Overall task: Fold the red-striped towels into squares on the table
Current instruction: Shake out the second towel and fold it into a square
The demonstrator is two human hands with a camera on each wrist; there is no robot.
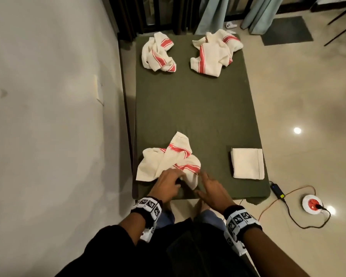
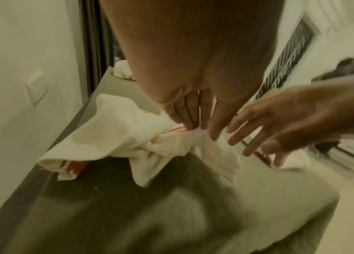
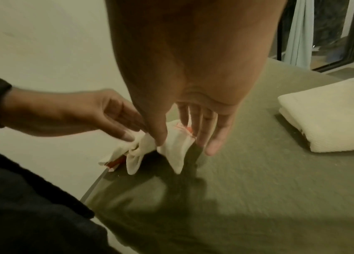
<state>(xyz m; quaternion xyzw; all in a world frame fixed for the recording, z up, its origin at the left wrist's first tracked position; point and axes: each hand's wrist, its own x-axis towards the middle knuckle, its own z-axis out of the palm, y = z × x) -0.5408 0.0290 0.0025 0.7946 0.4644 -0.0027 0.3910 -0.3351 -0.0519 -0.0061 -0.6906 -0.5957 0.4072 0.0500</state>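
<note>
Olive-green cloth covered the low surface (image 1: 198, 108), on which four towels were laid out: two crumpled red-striped towels at the far end (image 1: 158, 52) (image 1: 214, 52), one folded square (image 1: 247, 163) at the near right corner, and a crumpled towel (image 1: 168, 162) at the near left corner, directly ahead of both hands. Its bunched near edge was reached by the left hand (image 1: 167, 183), whose thumb and fingers (image 2: 190, 118) were seen closing lightly on a fold of the cloth, though a firm pinch could not be confirmed. The right hand (image 1: 212, 188) was held just beside the towel's right edge, its fingers (image 3: 207, 128) spread, straight and empty. The towel's longer spread ran from left to right across the near edge, so the left hand was judged the nearer for spreading it flat, a step not yet done.
</note>
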